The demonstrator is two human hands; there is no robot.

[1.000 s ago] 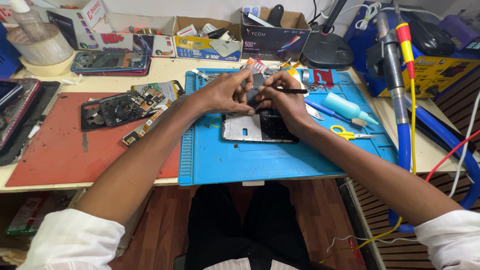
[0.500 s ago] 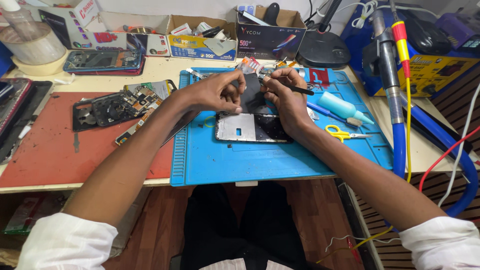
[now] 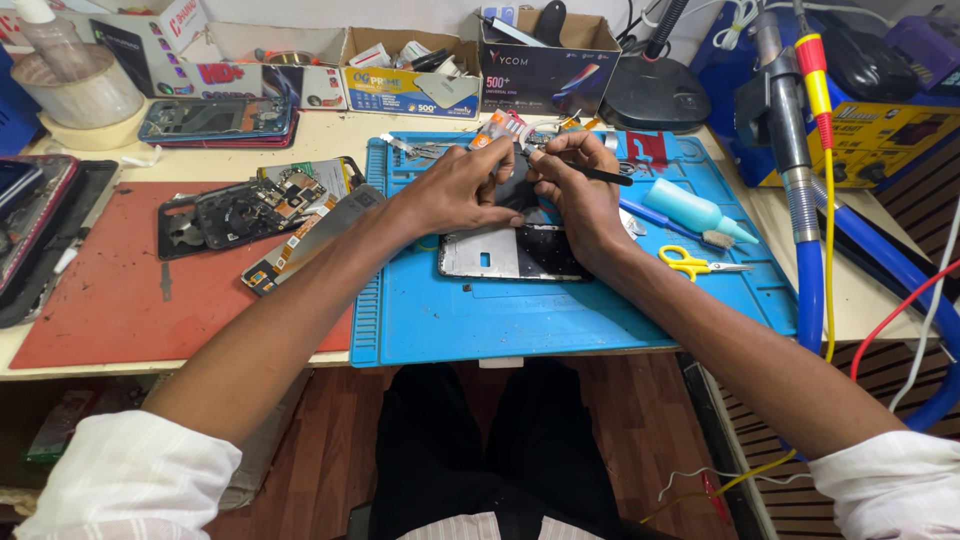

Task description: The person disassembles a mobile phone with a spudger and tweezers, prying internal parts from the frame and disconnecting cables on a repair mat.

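A matt blue rubbery mat [image 3: 560,310] bears a dull metal phone frame [image 3: 505,252] and glossy yellow-handled scissors [image 3: 690,263].

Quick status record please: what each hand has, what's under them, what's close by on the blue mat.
left hand: pinching a small dark part, together with the right
right hand: on the same part, holding a thin black tool
under hands: opened phone, flat on the blue mat
right of hands: teal bottle, yellow scissors
left of mat: red mat with a phone frame
jaws: both hands closed on what they hold
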